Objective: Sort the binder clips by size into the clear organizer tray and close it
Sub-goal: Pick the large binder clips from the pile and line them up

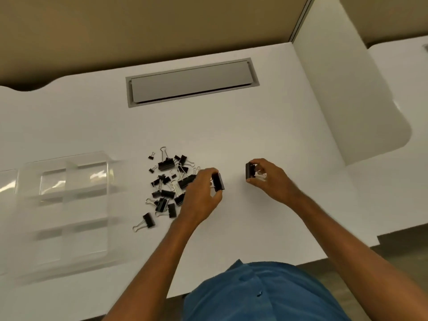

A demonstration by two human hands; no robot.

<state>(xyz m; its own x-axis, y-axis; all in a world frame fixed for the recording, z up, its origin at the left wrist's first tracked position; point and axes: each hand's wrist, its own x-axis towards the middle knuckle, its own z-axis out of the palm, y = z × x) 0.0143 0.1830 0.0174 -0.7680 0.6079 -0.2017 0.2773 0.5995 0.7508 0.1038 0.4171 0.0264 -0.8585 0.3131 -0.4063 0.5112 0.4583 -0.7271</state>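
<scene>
A pile of black binder clips (166, 181) of several sizes lies on the white desk (266, 126). Left of the pile stands the clear organizer tray (67, 205), open, with its compartments showing nothing inside. My left hand (201, 198), at the pile's right edge, pinches a large black clip (218, 181) between thumb and fingers. My right hand (268, 179), further right, grips a second large black clip (249, 170) just above the desk.
A grey cable hatch (192, 82) is set into the desk behind the pile. A white divider panel (352, 93) rises on the right. The desk's front edge runs just before my blue shirt (261, 295).
</scene>
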